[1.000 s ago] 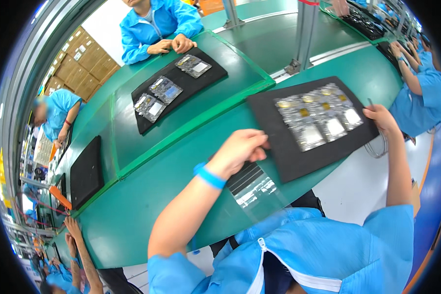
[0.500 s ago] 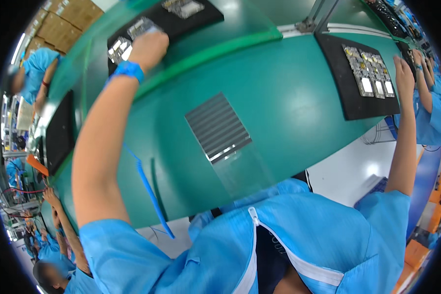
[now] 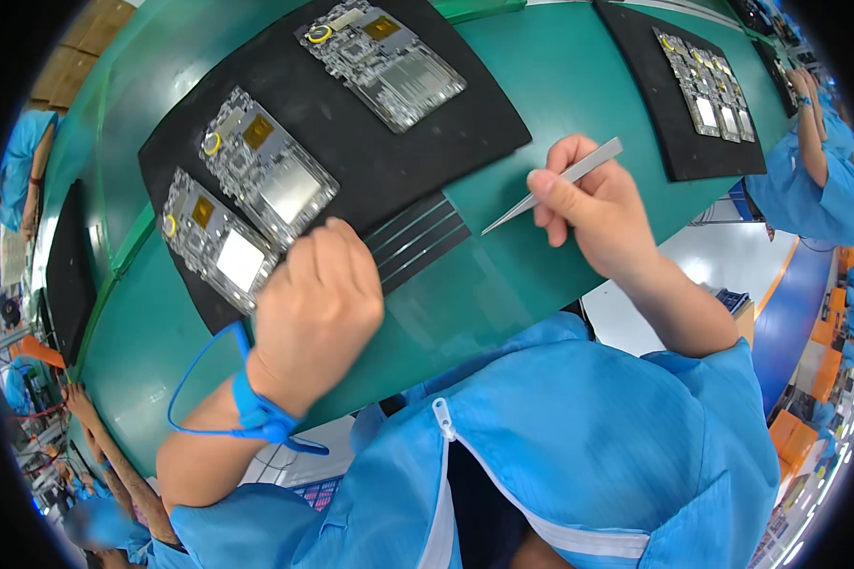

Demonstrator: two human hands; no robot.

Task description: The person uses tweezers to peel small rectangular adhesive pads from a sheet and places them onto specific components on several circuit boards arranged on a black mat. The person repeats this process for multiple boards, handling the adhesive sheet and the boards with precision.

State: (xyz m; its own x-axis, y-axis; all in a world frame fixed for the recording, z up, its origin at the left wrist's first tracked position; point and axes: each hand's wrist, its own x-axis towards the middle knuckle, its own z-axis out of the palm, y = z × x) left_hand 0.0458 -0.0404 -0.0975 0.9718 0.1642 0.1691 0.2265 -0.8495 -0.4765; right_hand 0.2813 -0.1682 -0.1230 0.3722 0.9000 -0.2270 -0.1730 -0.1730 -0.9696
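Observation:
My right hand [image 3: 593, 209] pinches a pair of pointed metal tweezers [image 3: 600, 157]. Their tip hovers to the right of a dark striped sheet [image 3: 422, 245] in a clear film. My left hand [image 3: 318, 308] is closed at the near edge of a black foam mat [image 3: 351, 175], seemingly gripping it; its fingertips are hidden. On this mat lie three circuit boards: one at the left [image 3: 220, 237], one beside it [image 3: 270, 171] and one toward the far right [image 3: 384, 66]. Each carries metal shields and a yellow-ringed part. The mat overlaps the sheet's far left side.
A second black mat [image 3: 683, 142] with several boards [image 3: 707, 85] lies at the right of the green table [image 3: 531, 275]. At left lies another dark mat [image 3: 71, 275]. A blue cord hangs from my left wristband [image 3: 261, 412]. Other people work at both sides.
The far mat with its boards has come toward me and now covers part of the striped sheet. My left hand has drawn back nearer; my right hand has swung inward, now with tweezers.

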